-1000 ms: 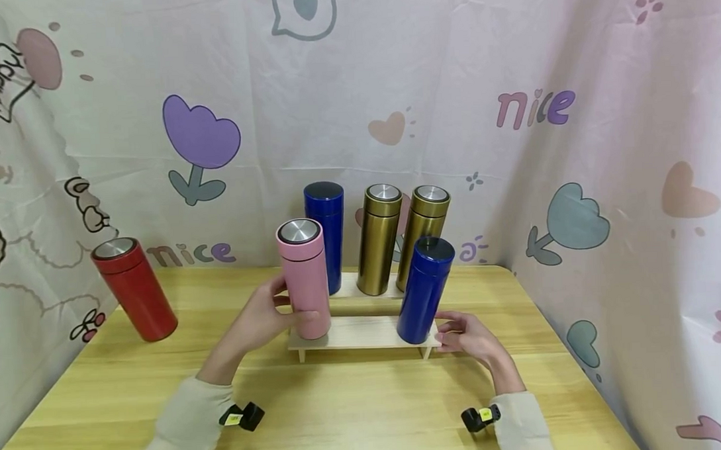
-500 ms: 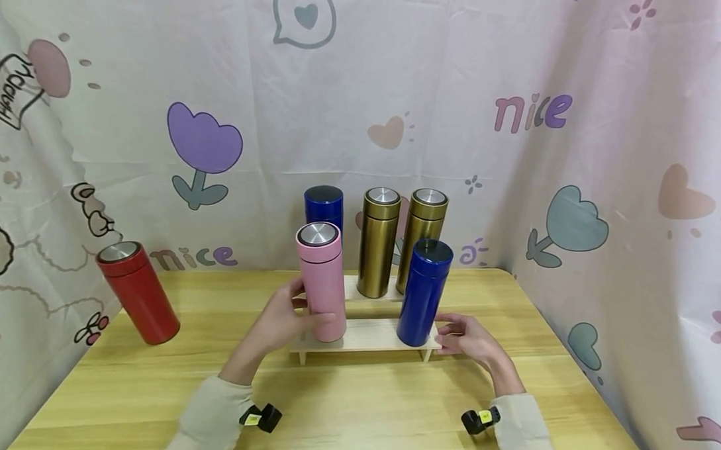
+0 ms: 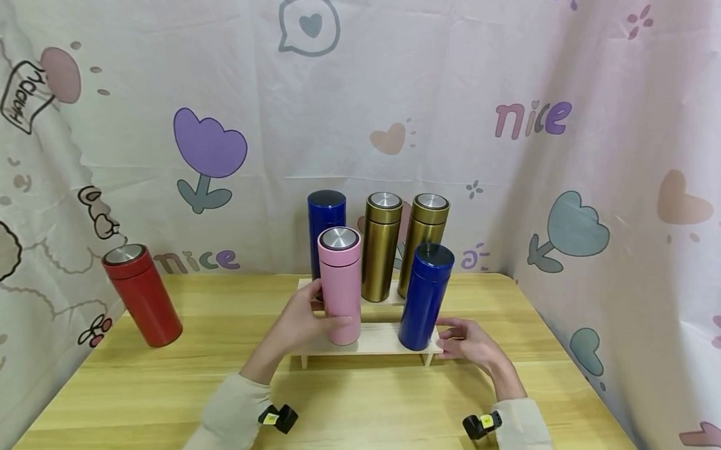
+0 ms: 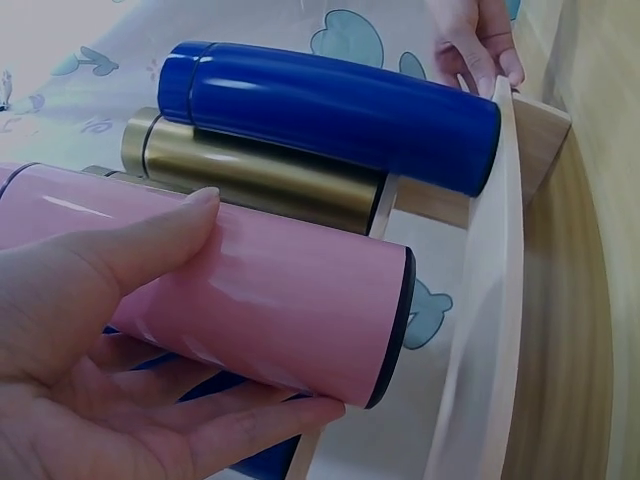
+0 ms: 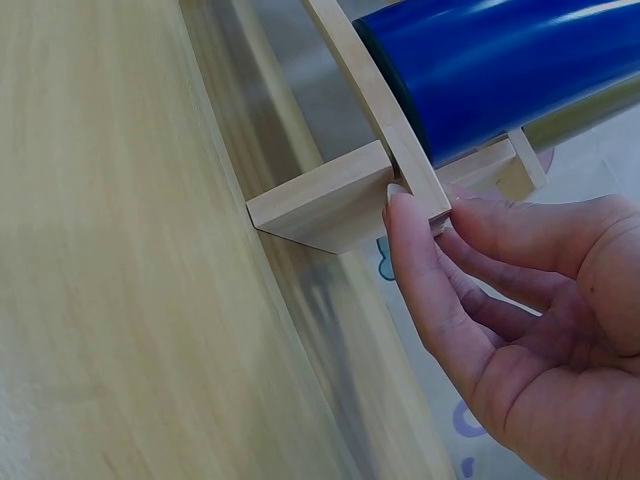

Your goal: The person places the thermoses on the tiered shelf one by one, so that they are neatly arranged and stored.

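My left hand (image 3: 305, 319) grips a pink vacuum flask (image 3: 341, 288) with a silver-topped lid, thumb across its front. The flask is upright over the lower board of a pale wooden two-step rack (image 3: 379, 340); in the left wrist view a gap shows between its black base and the board. At the rack's right end, my right hand (image 3: 473, 343) pinches the end of the lower board between thumb and fingers. Beside it, a blue flask (image 3: 425, 299) stands on that board. On the rear step stand another blue flask (image 3: 327, 213), partly hidden, and two gold flasks (image 3: 382, 251).
A red flask (image 3: 144, 299) stands apart on the wooden table (image 3: 367, 410), to the left of the rack. Printed cloth (image 3: 438, 70) hangs behind the table and along its sides.
My left hand has carried the pink flask rightward along the lower board, where it now overlaps the rear blue flask more. The right hand keeps its place at the rack's end.
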A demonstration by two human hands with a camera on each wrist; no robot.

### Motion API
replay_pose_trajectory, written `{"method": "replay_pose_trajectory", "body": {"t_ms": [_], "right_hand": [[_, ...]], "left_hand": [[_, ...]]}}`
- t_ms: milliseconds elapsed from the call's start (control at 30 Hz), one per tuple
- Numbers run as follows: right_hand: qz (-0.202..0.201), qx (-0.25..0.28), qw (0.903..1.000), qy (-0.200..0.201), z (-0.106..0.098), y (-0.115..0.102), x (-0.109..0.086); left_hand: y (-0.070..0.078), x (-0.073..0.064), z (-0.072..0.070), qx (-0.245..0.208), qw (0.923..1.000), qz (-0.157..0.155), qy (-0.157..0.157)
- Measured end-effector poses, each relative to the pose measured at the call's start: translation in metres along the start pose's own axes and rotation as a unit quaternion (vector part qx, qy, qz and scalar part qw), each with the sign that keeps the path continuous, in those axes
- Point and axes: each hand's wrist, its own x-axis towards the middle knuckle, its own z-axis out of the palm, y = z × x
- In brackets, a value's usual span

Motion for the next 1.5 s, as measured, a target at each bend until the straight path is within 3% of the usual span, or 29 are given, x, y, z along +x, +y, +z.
{"method": "replay_pose_trajectory", "body": {"t_ms": [233,833,1500], "right_hand": [[0.001,-0.003,1.0,0.002,0.001,0.001,-0.001],[0.007,0.0,0.9999,0.007,0.001,0.005,0.0],[-0.002,-0.002,1.0,-0.001,-0.002,0.003,0.001]], "left_hand": [[-0.002,0.005,0.012,0.0,1.0,0.005,-0.004],[-0.005,0.01,0.035,-0.034,0.9988,-0.035,-0.004],[-0.003,0.017,0.051,-0.035,0.9988,-0.032,-0.016]]}}
